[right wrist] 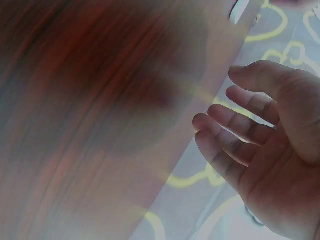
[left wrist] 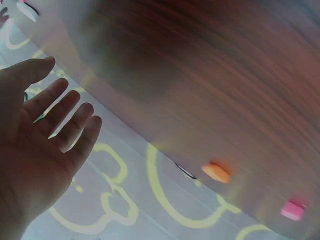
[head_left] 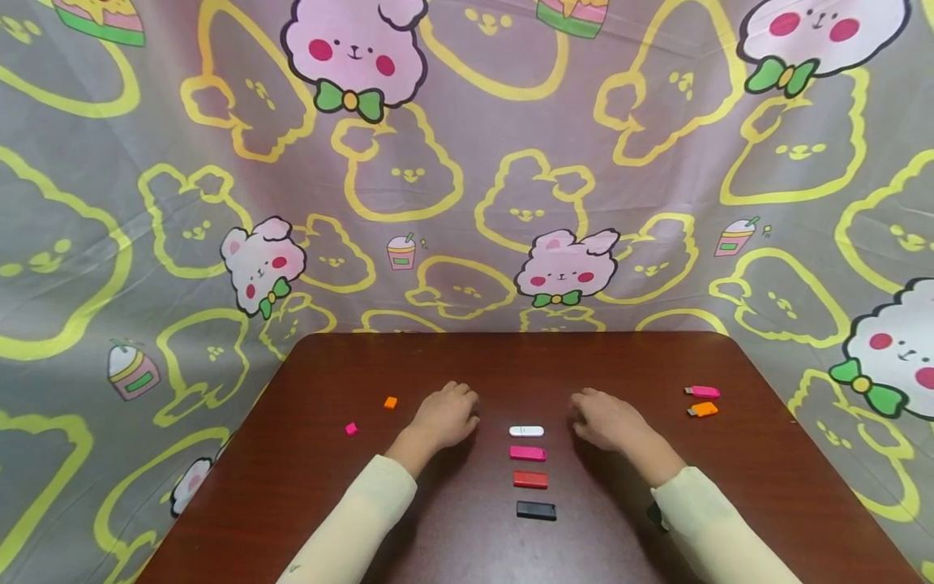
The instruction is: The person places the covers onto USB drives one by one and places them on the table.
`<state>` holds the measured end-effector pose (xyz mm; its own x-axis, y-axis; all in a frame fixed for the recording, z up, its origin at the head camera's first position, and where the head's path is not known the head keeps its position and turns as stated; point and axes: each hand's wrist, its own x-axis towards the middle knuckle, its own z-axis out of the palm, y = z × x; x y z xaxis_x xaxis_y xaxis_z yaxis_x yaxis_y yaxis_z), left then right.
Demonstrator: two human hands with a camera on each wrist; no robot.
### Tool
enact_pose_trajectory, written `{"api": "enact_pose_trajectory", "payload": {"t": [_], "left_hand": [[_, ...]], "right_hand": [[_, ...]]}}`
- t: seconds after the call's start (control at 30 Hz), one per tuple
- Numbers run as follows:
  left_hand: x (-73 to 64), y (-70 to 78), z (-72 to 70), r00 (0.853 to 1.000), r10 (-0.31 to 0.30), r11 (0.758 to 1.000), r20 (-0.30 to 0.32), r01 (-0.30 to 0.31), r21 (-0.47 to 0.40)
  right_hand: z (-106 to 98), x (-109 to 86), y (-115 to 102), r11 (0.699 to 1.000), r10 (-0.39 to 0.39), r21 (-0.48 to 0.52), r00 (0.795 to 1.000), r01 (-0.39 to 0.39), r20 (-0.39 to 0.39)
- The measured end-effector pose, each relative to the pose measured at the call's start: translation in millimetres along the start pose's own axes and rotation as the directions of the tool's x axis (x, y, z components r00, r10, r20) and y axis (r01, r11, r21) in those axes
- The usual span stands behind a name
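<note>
My left hand [head_left: 447,415] is over the table left of a column of USB flash drives, its fingers loosely bent and holding nothing. On the column's other side my right hand [head_left: 602,418] is just as relaxed, palm bare in the right wrist view. From far to near, the column has a white flash drive [head_left: 526,431], a pink one [head_left: 528,453], a red one [head_left: 530,479] and a black one [head_left: 536,510]. Left of my left hand lie a small orange cap [head_left: 390,402] and a small pink cap [head_left: 352,429].
At the right of the brown table [head_left: 467,357], an uncapped pink flash drive [head_left: 704,392] lies beyond an uncapped orange flash drive [head_left: 704,410], metal plugs pointing left. A dark object [head_left: 655,514] is mostly hidden by my right sleeve. A patterned cloth [head_left: 467,186] hangs behind the table.
</note>
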<state>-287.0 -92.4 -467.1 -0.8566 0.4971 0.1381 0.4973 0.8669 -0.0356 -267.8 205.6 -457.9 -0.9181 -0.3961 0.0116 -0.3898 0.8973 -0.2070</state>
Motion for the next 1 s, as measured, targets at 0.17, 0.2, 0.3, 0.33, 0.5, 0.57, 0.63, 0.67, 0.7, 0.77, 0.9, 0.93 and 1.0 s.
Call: {"api": "enact_pose_trajectory", "payload": {"t": [0.17, 0.2, 0.3, 0.33, 0.5, 0.57, 0.63, 0.67, 0.7, 0.77, 0.9, 0.93, 1.0], "left_hand": [[-7.7, -15.9, -2.3, 1.0, -0.022, 1.0, -0.004, 0.022, 0.005], [-9.2, -18.6, -3.3, 1.0, -0.026, 1.0, -0.008, 0.026, 0.003], [-13.6, -28.1, -4.4, 0.999, -0.04, 0.999, -0.025, 0.04, 0.002], [-15.3, -31.7, -4.4, 0.999, -0.044, 0.999, -0.028, 0.044, 0.003], [-23.6, -49.8, -4.9, 0.997, -0.073, 0.997, -0.025, 0.073, 0.009], [-26.8, -56.4, -5.6, 0.996, -0.085, 0.996, -0.023, 0.085, 0.01], [-29.3, -62.7, -5.5, 0.995, -0.097, 0.995, -0.022, 0.097, 0.006], [-30.5, -65.6, -5.3, 0.994, -0.104, 0.995, -0.017, 0.104, 0.005], [-31.4, -68.6, -4.5, 0.994, -0.112, 0.994, -0.013, 0.112, 0.002], [-32.7, -74.0, -2.5, 0.992, -0.126, 0.992, -0.009, 0.126, -0.005], [-33.4, -82.6, 1.3, 0.989, -0.15, 0.989, 0.001, 0.15, -0.012], [-33.3, -84.3, 1.9, 0.988, -0.156, 0.988, 0.003, 0.156, -0.012], [-33.2, -87.4, 2.1, 0.986, -0.166, 0.986, 0.01, 0.166, -0.013]], "right_hand": [[-8, -12.8, 24, 1.0, -0.006, 0.009, 1.0, 0.006, -0.027], [-10, -14.8, 28, 1.0, -0.004, 0.011, 1.0, 0.004, -0.024], [-13, -19.8, 38, 1.0, 0.014, 0.02, 1.0, -0.014, -0.015], [-14, -21.4, 42, 1.0, 0.019, 0.02, 1.0, -0.019, -0.016], [-16, -30.8, 60, 1.0, 0.023, 0.022, 0.999, -0.022, -0.042], [-15, -34.8, 68, 1.0, 0.019, 0.022, 0.998, -0.017, -0.057], [-15, -38.8, 74, 1.0, 0.014, 0.026, 0.997, -0.012, -0.078], [-15, -40.5, 77, 1.0, 0.011, 0.025, 0.996, -0.009, -0.086], [-15, -42.0, 80, 1.0, 0.003, 0.02, 0.995, -0.001, -0.096], [-16, -45.5, 86, 1.0, 0.0, 0.016, 0.994, 0.002, -0.111], [-15, -51.2, 96, 1.0, 0.012, 0.003, 0.993, -0.011, -0.119], [-15, -52.6, 99, 1.0, 0.017, 0.002, 0.993, -0.017, -0.12], [-14, -55.2, 105, 1.0, 0.025, 0.002, 0.992, -0.025, -0.127]]}}
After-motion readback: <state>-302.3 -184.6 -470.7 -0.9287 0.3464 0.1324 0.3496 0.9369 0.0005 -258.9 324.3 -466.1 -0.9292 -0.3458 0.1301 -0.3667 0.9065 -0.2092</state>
